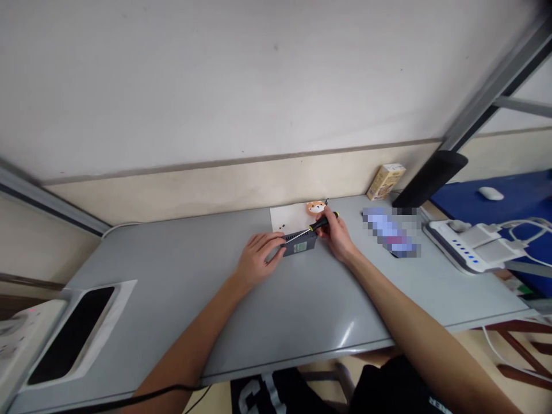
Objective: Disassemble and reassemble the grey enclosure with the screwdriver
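Observation:
A small dark grey box with a green label (301, 242) lies on the grey desk (267, 310), near its far edge. My left hand (257, 257) grips the box's left end, fingers curled on it. My right hand (337, 233) is closed round a screwdriver with a black and yellow handle (324, 222); its thin shaft slants down-left to the top of the box. Behind the box lies a white paper sheet (290, 218) with two tiny dark specks on it, and an orange cartoon-animal figure (316, 207).
A small yellow carton (385, 180) stands at the back right by a dark slanted post (431, 175). A white power strip with plugs (468, 244) sits right. A rectangular cut-out (71, 333) opens in the desk's left corner. A white mouse (490, 193) rests on a blue surface.

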The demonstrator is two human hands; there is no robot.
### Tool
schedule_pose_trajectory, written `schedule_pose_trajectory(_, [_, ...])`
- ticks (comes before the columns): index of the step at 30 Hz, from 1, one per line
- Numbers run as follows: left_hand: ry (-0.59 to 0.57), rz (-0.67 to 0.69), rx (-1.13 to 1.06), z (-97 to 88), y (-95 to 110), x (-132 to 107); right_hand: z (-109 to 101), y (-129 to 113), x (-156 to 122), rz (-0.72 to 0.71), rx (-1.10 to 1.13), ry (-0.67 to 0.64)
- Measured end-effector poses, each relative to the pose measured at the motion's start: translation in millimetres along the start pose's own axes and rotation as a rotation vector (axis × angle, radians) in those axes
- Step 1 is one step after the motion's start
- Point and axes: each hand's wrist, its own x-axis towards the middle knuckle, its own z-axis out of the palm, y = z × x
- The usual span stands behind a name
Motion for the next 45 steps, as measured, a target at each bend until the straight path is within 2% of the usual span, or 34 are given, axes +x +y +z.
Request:
schedule_pose_trajectory(6, [-0.043, 0.018, 0.057, -1.7, -5.5, 0.1, -4.8, -3.2, 3.8, -0.046, 0.04, 0.052])
schedule_pose_trajectory(9, [-0.048, 0.043, 0.068, -2.2, -7.9, -1.0, -6.7, -0.9, 6.6, -0.112, -0.053, 0.052])
schedule_pose_trajectory(14, [0.028, 0.083, 0.029, -1.1, -7.3, -1.8, -4.3, 7.5, 7.3, -0.179, -0.252, -0.007])
schedule_pose_trajectory(27, [0.05, -0.017, -0.017, -4.1, -9.8, -5.8, -1.6, 5.7, 6.0, -0.06, -0.183, -0.142])
schedule_pose_trajectory(31, [0.11, -0.029, -0.021, -9.8, -9.2, -4.4, -1.1, 3.0, 4.4, -0.033, -0.178, -0.154])
schedule_pose_trajectory(35, [0.25, -0.051, -0.043, -15.5, -12.8, 13.8, -1.7, 5.7, 6.5, -0.033, -0.159, -0.173])
schedule_pose_trajectory(40, [0.397, -0.255, -0.119, -6.5, -23.7, 35.7, -5.2, 5.3, 5.8, -0.058, -0.185, -0.148])
schedule_pose_trajectory(42, [0.39, -0.288, -0.14, -0.5, -24.7, 34.3, -7.2, 2.7, 5.0, -0.072, -0.157, -0.107])
schedule_pose_trajectory(45, [0.318, -0.205, -0.14, 6.0, -17.1, 26.9, -10.2, -1.3, 7.0, -0.058, -0.042, -0.044])
